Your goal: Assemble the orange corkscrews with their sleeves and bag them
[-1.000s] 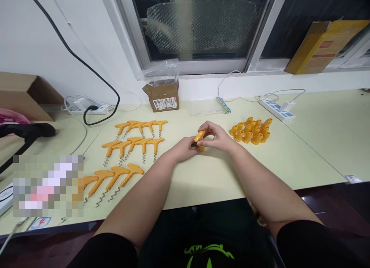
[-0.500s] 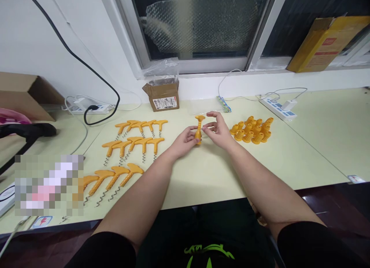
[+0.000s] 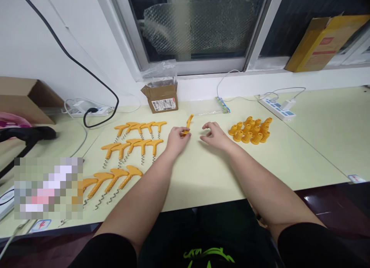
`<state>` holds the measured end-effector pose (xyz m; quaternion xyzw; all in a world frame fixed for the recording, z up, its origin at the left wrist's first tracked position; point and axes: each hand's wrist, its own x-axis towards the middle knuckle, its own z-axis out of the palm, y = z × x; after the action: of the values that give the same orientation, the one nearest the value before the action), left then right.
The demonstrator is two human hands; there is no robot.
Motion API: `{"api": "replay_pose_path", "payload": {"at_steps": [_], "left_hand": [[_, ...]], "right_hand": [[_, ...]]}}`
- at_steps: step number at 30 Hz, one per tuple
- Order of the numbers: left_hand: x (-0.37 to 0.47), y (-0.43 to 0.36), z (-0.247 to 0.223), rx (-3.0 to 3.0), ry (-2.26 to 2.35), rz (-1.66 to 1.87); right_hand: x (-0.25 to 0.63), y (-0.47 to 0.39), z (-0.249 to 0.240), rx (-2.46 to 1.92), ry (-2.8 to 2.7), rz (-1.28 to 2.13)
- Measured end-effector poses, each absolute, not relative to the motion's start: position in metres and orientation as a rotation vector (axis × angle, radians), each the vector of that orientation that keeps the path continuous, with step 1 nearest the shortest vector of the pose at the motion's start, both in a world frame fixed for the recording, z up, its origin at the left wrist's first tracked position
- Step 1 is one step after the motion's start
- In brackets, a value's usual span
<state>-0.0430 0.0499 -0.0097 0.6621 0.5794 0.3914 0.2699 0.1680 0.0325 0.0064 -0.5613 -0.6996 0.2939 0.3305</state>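
Observation:
In the head view my left hand [image 3: 177,140] is closed around a yellow corkscrew [image 3: 189,120], which tilts with its upper end pointing away from me. My fingers hide part of its lower body. My right hand [image 3: 215,136] hovers to the right of it, fingers apart and holding nothing. To the left lie rows of yellow T-handled corkscrews [image 3: 141,143] with bare metal spirals. Beyond my right hand stands a cluster of ribbed yellow plastic sleeves [image 3: 247,137].
A small open cardboard box [image 3: 163,102] and a clear plastic bag [image 3: 202,107] are near the wall. Power strips [image 3: 277,108] with cables sit at the back right and back left. A black cable [image 3: 86,72] hangs at left. The table's front edge runs close to my body.
My right hand has come off the corkscrew and is now apart from it. My left hand has moved slightly left, and the corkscrew has gone from upright to tilted.

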Motion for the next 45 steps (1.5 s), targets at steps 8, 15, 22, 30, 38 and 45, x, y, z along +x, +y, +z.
{"api": "replay_pose_path", "payload": {"at_steps": [8, 15, 22, 30, 38, 45], "left_hand": [[-0.037, 0.056, -0.014, 1.984, 1.606, 1.024], [-0.037, 0.056, -0.020, 2.007, 1.445, 0.940], [-0.045, 0.037, 0.006, 2.183, 1.661, 0.871], [-0.109, 0.026, 0.051, 1.947, 2.223, 0.273], [-0.116, 0.027, 0.055, 1.868, 2.190, -0.017], [-0.110, 0.028, 0.045, 1.961, 2.165, 0.041]], "right_hand": [[0.169, 0.034, 0.002, -1.523, -1.905, 0.775], [0.169, 0.035, -0.002, -1.526, -1.972, 0.772], [0.176, 0.037, 0.002, -1.500, -2.020, 0.650], [0.218, 0.042, 0.034, -1.990, -1.677, 0.164], [0.262, 0.048, 0.039, -2.293, -1.510, 0.260], [0.262, 0.046, 0.043, -2.334, -1.542, 0.261]]}}
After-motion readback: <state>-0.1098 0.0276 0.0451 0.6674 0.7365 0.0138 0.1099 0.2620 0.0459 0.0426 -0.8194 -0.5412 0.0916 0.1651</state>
